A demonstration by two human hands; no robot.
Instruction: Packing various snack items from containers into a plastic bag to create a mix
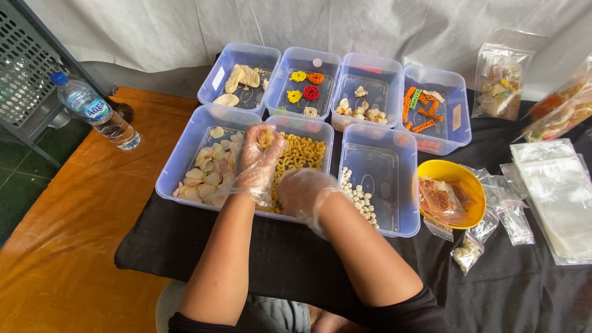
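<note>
Black cloth (296, 259) covers the table where the clear tubs stand. Nearest, over the middle front tub of yellow curled crackers (302, 154), the right hand (305, 192), in a thin plastic glove, curls loosely at that tub's near rim; whether it holds anything I cannot tell. Just beyond, the gloved left hand (260, 154) is pinched around a small clump of those crackers. Right of that tub sits a yellow bowl (453, 171); behind it, four more tubs (333, 86).
</note>
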